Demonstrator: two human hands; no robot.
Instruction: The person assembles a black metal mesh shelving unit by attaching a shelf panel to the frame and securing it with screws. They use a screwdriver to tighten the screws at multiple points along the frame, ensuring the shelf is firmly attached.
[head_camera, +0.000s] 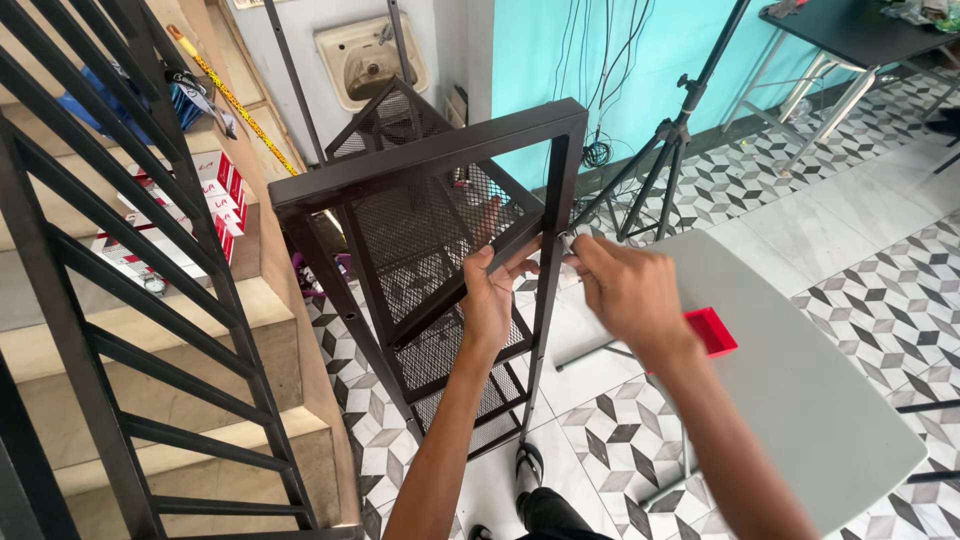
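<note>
Metal shelving fills the space in front of my hands: a dark, matte rack (430, 250) built of square tube, with flat shelves of fine wire mesh stacked inside its frame. The top is an open rectangular frame tilted toward me, its edges straight and hard.

My left hand (490, 295) is wrapped around the front rail of one mesh shelf (420, 230), fingers curled over the bar and thumb along its near face, gripping it firmly. Below that hand more mesh shelves step down toward the floor.

My right hand (625, 290) sits just to the right of the left one, at the rack's upright post (555, 260). Its fingertips are pinched together against the post, close to where the shelf rail meets it; something small and pale seems to be between the fingertips, but it is too tiny and blurred for me to tell what it is.

Beneath my right forearm lies a smooth grey tabletop (800, 400) with rounded corners, and a small red plastic tray (712, 330) rests on it just beyond my wrist. Past my left arm runs a black barred stair railing (120, 300) beside pale wooden steps. Under everything is glossy tile floor (620, 440) patterned in grey and white cubes. A black tripod (660, 150) stands beyond my right hand.
</note>
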